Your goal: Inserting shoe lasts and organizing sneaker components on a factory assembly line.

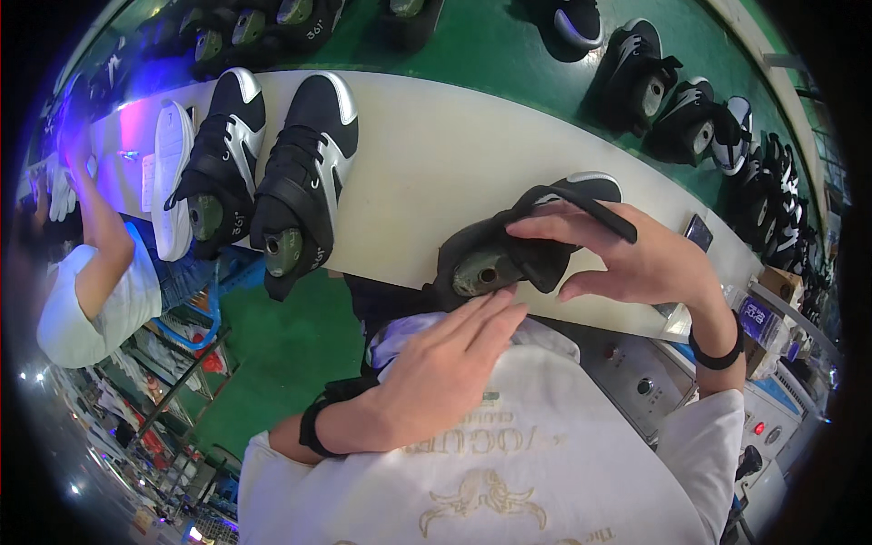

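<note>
A black shoe (pixel 490 247) with a silver-white toe rests at the near edge of the bench, a green last with a round hole showing at its heel. My right hand (pixel 631 250) curves over its collar and loose strap, fingers and thumb spread apart. The fingertips lie against the upper; whether they press on it is hard to see. My left hand (pixel 445 372) is stretched flat, its fingertips at the heel end of that shoe. Two more black shoes, one (pixel 304 168) nearer and one (pixel 222 163) further left, stand on the bench with lasts inside.
The pale bench (pixel 409 173) curves across in front of me. A white sole (pixel 173 177) lies at its left. Beyond, a green surface (pixel 490 54) carries several black shoes. At left sits a person in a white shirt (pixel 104 295). A control panel (pixel 636 381) is at lower right.
</note>
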`<state>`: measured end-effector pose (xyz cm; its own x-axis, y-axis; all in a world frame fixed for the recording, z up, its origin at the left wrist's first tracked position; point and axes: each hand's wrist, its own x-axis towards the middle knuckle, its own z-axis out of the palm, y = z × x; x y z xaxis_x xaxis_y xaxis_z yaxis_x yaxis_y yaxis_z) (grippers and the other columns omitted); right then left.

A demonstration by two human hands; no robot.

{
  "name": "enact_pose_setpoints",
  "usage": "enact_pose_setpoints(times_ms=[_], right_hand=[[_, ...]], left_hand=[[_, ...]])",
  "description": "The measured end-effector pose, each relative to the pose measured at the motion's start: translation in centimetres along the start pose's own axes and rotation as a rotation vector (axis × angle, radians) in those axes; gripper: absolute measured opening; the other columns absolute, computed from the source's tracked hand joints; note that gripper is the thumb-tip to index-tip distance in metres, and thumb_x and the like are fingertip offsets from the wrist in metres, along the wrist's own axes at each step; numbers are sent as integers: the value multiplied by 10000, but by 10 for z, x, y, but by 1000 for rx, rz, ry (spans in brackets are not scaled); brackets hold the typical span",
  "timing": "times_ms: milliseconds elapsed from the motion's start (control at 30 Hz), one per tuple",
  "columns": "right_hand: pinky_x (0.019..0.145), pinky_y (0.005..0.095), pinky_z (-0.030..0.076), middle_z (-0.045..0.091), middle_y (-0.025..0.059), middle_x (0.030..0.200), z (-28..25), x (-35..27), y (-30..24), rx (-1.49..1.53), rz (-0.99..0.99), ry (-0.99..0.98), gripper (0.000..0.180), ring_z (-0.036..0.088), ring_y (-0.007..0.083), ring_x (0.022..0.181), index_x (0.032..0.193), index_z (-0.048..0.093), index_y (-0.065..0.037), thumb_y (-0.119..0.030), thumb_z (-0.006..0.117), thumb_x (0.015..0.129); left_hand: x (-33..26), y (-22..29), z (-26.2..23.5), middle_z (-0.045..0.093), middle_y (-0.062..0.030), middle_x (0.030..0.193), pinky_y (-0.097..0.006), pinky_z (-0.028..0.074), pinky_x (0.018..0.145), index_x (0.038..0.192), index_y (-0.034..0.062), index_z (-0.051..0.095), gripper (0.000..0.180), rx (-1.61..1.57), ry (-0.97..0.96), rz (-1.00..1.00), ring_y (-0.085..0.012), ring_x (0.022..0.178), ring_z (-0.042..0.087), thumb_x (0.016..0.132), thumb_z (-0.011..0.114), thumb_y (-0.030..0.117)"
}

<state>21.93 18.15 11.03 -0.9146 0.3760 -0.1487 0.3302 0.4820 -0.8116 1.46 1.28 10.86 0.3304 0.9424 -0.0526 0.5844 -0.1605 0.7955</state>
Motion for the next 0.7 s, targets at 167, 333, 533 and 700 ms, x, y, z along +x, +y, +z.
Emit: enact_pose_setpoints(times_ms=[167, 333, 533, 700], right_hand=[[860, 411, 512, 662, 113, 1055, 1, 6, 7, 17, 42, 9, 590, 628, 331, 960, 1236, 641, -111, -99, 819, 673], [882, 409, 502, 665, 91, 1062, 29, 1, 6, -96, -21, 178, 577, 624, 302, 994, 1212, 647, -114, -79, 816, 661], [961, 397, 474, 669, 75, 1098, 37, -2, -3, -283, -34, 209, 642, 628, 280, 1065, 1303, 598, -118, -108, 818, 699], [917, 376, 525, 681, 143, 1122, 20, -11, 9, 71, 57, 293, 562, 672, 289, 1024, 1281, 602, -23, -87, 812, 764]], left_hand=[[3, -18, 23, 618, -183, 1244, -366, 571, 847, 980, -9, 581, 241, -178, 32, 9, -305, 1118, 653, 750, 634, -54], [7, -31, 30, 641, -136, 1190, -337, 584, 782, 839, 14, 569, 138, -120, 22, 164, -296, 1101, 662, 742, 625, -66], [33, -9, -21, 623, -54, 1164, -387, 556, 800, 1002, 111, 686, 275, -51, 282, 124, -289, 1023, 633, 749, 785, 156], [46, -34, 15, 613, -12, 1068, -364, 537, 740, 989, 237, 699, 352, 263, 408, 154, -248, 945, 612, 669, 848, 237]])
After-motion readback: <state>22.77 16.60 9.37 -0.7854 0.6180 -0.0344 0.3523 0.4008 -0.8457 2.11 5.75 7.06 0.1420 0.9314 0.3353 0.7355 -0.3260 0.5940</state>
